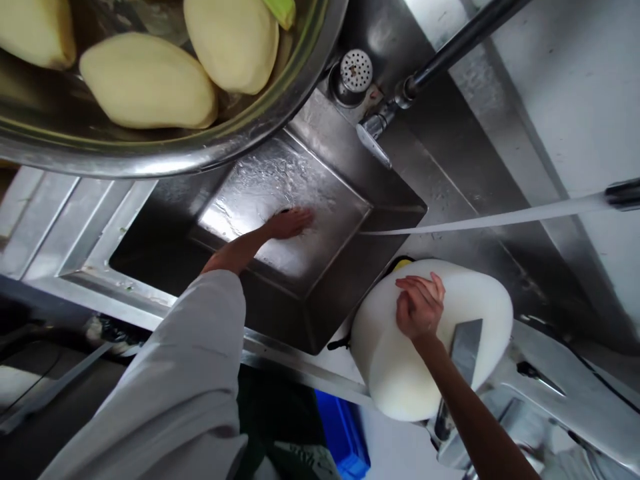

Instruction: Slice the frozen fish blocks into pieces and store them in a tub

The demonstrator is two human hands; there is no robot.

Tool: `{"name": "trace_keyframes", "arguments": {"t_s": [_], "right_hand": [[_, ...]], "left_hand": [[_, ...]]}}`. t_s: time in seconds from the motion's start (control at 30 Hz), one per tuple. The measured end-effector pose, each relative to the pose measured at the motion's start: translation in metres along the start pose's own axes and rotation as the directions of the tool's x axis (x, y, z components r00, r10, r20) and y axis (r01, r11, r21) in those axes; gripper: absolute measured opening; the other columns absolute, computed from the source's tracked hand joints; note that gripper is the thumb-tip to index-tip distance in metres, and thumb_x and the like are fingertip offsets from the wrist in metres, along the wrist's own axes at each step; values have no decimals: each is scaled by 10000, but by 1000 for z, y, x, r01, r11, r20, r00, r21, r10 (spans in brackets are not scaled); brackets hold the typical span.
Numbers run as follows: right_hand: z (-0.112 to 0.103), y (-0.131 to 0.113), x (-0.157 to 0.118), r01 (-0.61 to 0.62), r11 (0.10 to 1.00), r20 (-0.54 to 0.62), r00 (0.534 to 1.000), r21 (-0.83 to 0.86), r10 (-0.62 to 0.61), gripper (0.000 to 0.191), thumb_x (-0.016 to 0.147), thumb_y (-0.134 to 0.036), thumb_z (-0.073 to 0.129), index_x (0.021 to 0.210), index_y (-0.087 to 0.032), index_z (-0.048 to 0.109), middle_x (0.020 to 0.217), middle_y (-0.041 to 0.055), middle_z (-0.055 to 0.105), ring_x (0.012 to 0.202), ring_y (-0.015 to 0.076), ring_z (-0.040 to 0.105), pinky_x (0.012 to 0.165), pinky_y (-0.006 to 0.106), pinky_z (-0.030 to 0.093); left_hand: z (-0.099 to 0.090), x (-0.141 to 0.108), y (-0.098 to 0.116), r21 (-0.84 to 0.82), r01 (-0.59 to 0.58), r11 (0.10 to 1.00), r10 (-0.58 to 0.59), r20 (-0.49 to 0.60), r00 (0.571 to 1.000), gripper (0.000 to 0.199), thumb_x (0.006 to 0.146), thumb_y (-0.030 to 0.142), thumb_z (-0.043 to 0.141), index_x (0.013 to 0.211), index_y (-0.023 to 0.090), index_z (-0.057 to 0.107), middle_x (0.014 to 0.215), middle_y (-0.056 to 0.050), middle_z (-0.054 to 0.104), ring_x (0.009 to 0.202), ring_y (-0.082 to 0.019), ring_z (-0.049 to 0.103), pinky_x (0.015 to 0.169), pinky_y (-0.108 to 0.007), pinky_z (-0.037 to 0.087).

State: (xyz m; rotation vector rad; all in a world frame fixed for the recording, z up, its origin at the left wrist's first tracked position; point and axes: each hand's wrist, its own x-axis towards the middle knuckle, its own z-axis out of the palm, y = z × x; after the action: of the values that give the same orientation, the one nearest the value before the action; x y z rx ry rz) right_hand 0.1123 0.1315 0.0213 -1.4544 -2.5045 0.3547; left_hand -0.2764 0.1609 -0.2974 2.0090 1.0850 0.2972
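Note:
My left hand [290,223] reaches down into the stainless steel sink [345,267], over its wet floor near the drain. Its fingers are stretched out, slightly blurred, and hold nothing that shows. A thin sheet of water [500,220] runs from the tap spout [624,195] toward the sink's right side. My right hand [423,303] hovers above a thick white round chopping block [400,373], fingers loosely bent and nothing visible in them. A cleaver [466,347] lies on the block beside my right forearm, which partly hides it.
A large metal bowl [210,157] with several peeled potatoes [150,80] stands at the upper left, overhanging the sink. Behind the sink are a tap lever [373,140] and a perforated metal strainer [356,70]. A blue crate [343,433] sits below; a small knife [543,377] lies at right.

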Motion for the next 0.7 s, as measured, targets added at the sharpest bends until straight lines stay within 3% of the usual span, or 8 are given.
{"name": "trace_keyframes", "arguments": {"t_s": [0.1, 0.17, 0.23, 0.33, 0.43, 0.57, 0.63, 0.7], "right_hand": [[1, 1, -1, 2, 1000, -2, 1000, 5, -2, 234, 826, -126, 534, 965, -233, 688, 940, 38, 762, 973, 244, 713, 1195, 567, 362], [2, 1, -1, -5, 1000, 1, 1000, -2, 5, 235, 823, -124, 537, 963, -231, 692, 943, 39, 763, 978, 246, 714, 1200, 573, 360], [2, 1, -1, 1, 1000, -6, 1000, -5, -1, 236, 816, -118, 544, 961, -231, 691, 934, 34, 762, 977, 243, 715, 1204, 574, 358], [2, 0, 1, 22, 1000, -25, 999, -11, -22, 233, 806, -109, 554, 955, -231, 684, 926, 25, 764, 964, 236, 716, 1199, 565, 370], [2, -1, 2, 24, 1000, -23, 999, -20, -24, 232, 800, -108, 553, 946, -231, 685, 924, 25, 767, 957, 238, 722, 1190, 565, 382], [1, -1, 2, 25, 999, -12, 1000, -29, -26, 225, 806, -113, 546, 943, -231, 681, 926, 27, 771, 964, 244, 726, 1178, 567, 390], [1, -1, 2, 32, 999, -14, 999, -29, -32, 220, 811, -115, 544, 943, -231, 676, 926, 25, 772, 963, 243, 726, 1178, 566, 388], [1, -1, 1, 29, 999, -13, 999, -31, -30, 215, 809, -120, 541, 939, -230, 672, 920, 23, 769, 951, 239, 725, 1180, 568, 382]], "left_hand": [[8, -52, 4, -62, -196, 979, 205, 253, 945, 525, 967, 294, 492, 1467, 172, 599, 1617, -65, 508, 1550, -177, 375, 1341, -406, 127], [-17, -89, -17, -28, -135, 990, 137, 261, 956, 532, 947, 282, 520, 1465, 187, 599, 1619, -47, 508, 1558, -191, 358, 1343, -438, 110], [-51, -117, -44, 92, 149, 985, -152, 30, 988, 572, 960, 276, 494, 1518, 161, 545, 1644, -90, 467, 1599, -262, 279, 1335, -536, 86], [-71, -128, -63, 104, 457, 884, -421, -251, 872, 682, 985, 377, 483, 1620, 141, 400, 1710, -152, 330, 1640, -345, 128, 1314, -624, 75], [-27, -108, -35, 76, 499, 863, -456, -307, 835, 735, 994, 390, 432, 1637, 52, 319, 1731, -222, 229, 1644, -363, 80, 1303, -639, 102], [66, -70, 46, 77, 66, 995, -67, 13, 998, 647, 977, 383, 444, 1573, 132, 464, 1720, -166, 298, 1615, -279, 232, 1324, -506, 180], [101, -61, 85, 13, -247, 969, 239, 214, 947, 563, 942, 388, 486, 1473, 231, 593, 1656, -144, 429, 1571, -290, 332, 1312, -517, 205], [124, -59, 115, -88, -457, 885, 456, 352, 817, 422, 891, 352, 552, 1279, 334, 715, 1517, -121, 593, 1474, -293, 469, 1274, -497, 274]]}}
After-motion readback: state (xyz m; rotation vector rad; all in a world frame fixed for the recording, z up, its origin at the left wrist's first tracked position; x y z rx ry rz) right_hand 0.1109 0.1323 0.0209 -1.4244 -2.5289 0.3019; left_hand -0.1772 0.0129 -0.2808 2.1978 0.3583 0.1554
